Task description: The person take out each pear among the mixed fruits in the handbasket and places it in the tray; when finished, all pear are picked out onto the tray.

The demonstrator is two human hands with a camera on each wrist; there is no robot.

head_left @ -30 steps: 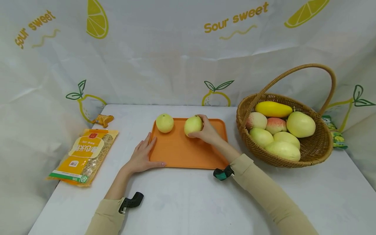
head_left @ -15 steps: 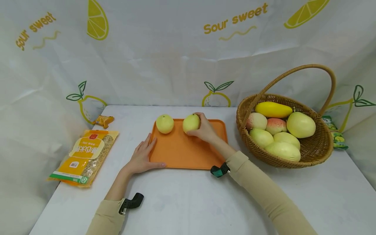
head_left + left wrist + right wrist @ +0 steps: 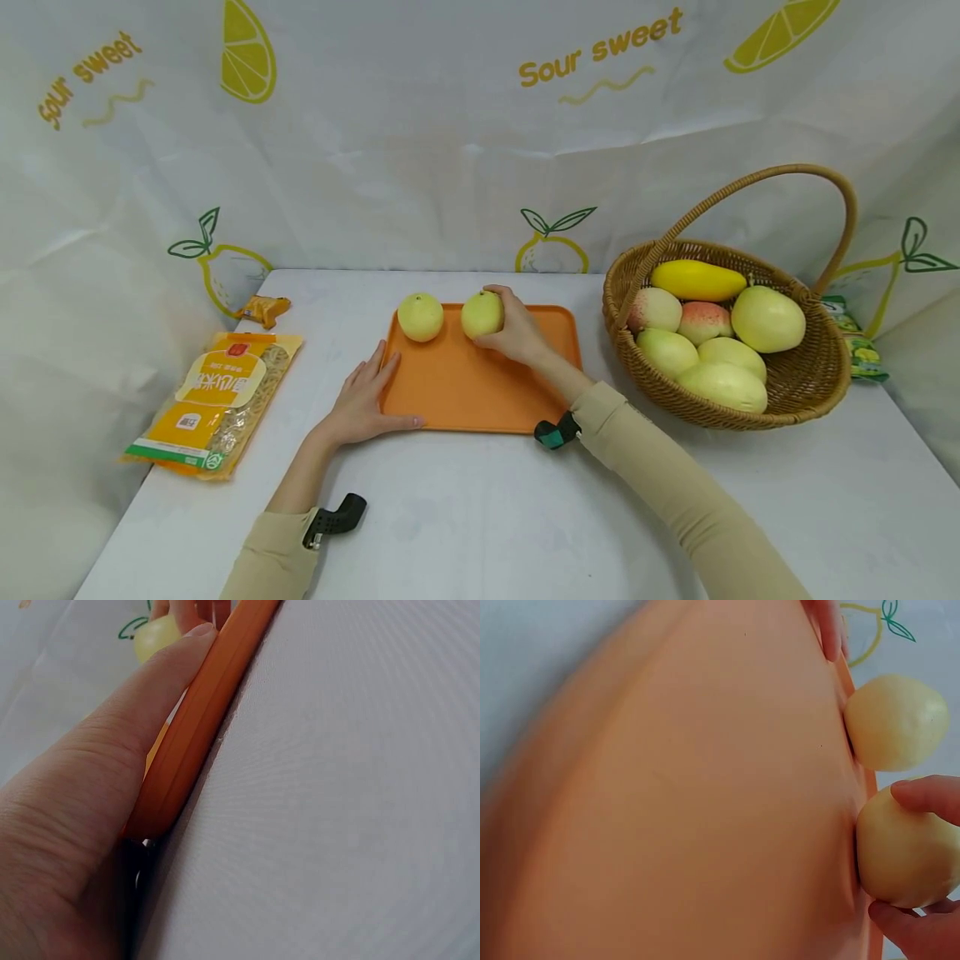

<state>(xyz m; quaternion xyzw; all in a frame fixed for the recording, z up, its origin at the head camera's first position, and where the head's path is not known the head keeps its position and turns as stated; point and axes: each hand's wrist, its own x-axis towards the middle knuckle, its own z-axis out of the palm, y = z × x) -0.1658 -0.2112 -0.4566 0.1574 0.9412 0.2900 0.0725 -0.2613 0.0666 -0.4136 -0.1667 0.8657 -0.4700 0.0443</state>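
An orange tray (image 3: 480,387) lies on the white table. My left hand (image 3: 365,406) rests with spread, straight fingers along its left side, the thumb at the front edge; the left wrist view shows that thumb (image 3: 142,697) against the rim. Near the tray's back edge, my right hand (image 3: 520,331) grips a round yellow-green fruit (image 3: 482,315), thumb in front and fingers behind. The right wrist view has this fruit on the tray, between thumb and fingertips. Left of it, a small gap away, a second similar fruit (image 3: 421,317) sits at the tray's back left corner.
A wicker basket (image 3: 813,398) with a tall handle stands on the right, holding a yellow papaya-like fruit (image 3: 697,279), peaches and several pale green fruits. A green packet (image 3: 858,346) lies behind it. On the left are a noodle bag (image 3: 213,400) and a small orange packet (image 3: 264,309).
My right hand has shifted a little left and back with the round fruit, closing part of the gap to the other fruit. My left hand has stayed in place.
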